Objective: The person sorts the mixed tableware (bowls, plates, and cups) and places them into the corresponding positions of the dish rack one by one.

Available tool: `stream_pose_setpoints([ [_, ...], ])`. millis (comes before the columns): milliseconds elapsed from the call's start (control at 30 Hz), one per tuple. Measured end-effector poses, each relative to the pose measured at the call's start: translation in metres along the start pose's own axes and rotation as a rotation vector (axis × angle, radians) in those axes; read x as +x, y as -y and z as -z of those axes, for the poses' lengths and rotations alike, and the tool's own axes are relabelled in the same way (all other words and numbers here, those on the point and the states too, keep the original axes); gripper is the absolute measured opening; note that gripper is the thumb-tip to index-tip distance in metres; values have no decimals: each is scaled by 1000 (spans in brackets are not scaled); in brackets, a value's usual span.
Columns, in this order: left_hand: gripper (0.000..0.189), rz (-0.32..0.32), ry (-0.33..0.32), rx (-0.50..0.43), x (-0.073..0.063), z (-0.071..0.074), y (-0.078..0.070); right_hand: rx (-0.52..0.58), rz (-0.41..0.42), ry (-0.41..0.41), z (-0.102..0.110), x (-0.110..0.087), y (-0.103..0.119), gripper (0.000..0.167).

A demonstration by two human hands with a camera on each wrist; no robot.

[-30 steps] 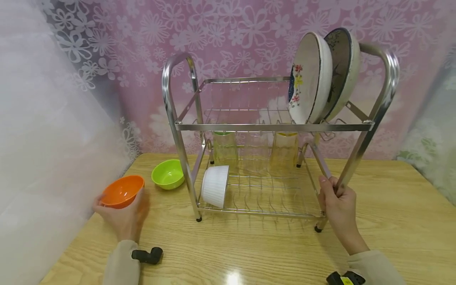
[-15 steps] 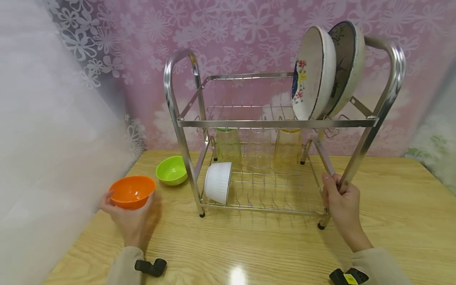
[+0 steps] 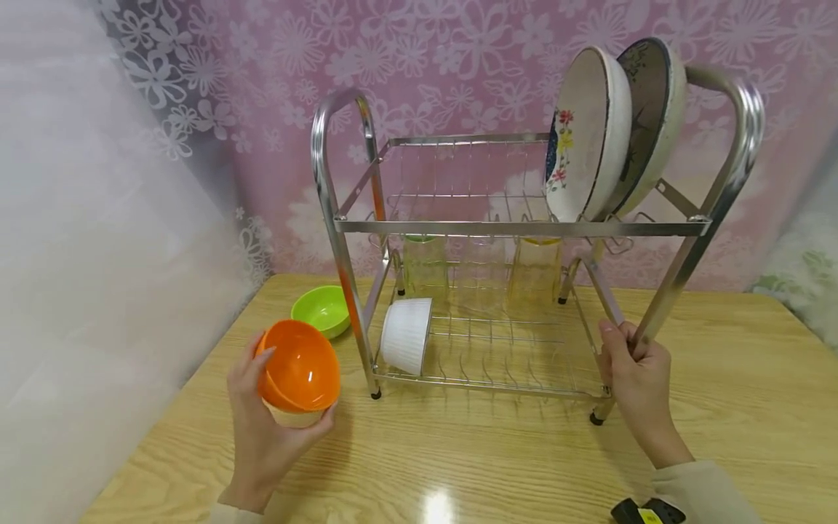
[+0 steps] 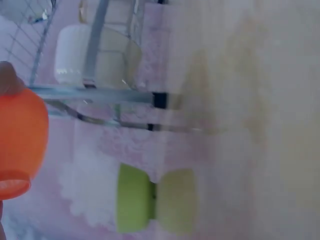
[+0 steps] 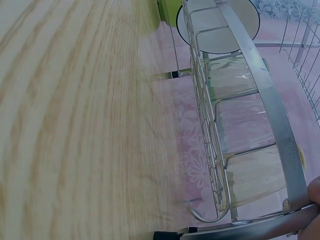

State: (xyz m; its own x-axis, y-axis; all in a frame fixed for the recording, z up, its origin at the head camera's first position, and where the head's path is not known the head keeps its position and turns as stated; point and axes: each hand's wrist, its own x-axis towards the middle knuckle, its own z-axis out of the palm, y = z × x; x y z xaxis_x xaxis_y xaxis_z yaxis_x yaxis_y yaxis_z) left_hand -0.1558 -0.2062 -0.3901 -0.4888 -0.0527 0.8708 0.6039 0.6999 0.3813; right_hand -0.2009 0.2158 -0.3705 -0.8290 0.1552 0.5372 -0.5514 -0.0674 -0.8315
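An orange bowl (image 3: 304,367) is tilted toward the rack and held above the table by my left hand (image 3: 268,429), thumb and fingers at its rim and side. The left wrist view catches the orange bowl (image 4: 20,137) at its left edge. My right hand (image 3: 635,386) grips the front right leg of the metal dish rack (image 3: 524,229). On the rack's lower tier a white ribbed bowl (image 3: 406,335) stands on its side at the left end. Behind the orange bowl a green bowl (image 3: 324,309) sits upright on the table.
Two large patterned bowls, the nearer a floral bowl (image 3: 583,138), lean on the upper tier's right end. A green-tinted glass (image 3: 425,269), a clear glass (image 3: 481,273) and a yellow glass (image 3: 537,273) stand inverted at the back below. A white sheet (image 3: 118,291) hangs at left.
My left hand has lifted the orange bowl, carried it right toward the rack and tipped it on its side. The right hand keeps its grip on the rack leg.
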Motion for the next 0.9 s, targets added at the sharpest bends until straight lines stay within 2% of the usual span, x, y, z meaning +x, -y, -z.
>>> stream_pose_setpoints([
  [233,63,-348,35,-10,21,-6,-36,-13,-4,-14,2,-2,-2,40],
  [300,60,-436,104,10,28,-9,-48,-9,-1,-12,2,-1,-1,40],
  [367,69,-509,208,39,35,-12,-58,-7,0,-13,1,-1,-1,40],
  [467,91,-576,398,80,45,-18,-73,6,4,-16,0,-1,-1,40],
  [533,96,-600,486,82,50,-23,-80,2,8,-18,0,-1,-1,40],
  [733,100,-698,613,107,61,-41,-97,-13,6,-11,-1,-2,-2,39],
  [900,101,-754,762,160,74,-58,-113,-9,3,-14,1,-1,0,40],
])
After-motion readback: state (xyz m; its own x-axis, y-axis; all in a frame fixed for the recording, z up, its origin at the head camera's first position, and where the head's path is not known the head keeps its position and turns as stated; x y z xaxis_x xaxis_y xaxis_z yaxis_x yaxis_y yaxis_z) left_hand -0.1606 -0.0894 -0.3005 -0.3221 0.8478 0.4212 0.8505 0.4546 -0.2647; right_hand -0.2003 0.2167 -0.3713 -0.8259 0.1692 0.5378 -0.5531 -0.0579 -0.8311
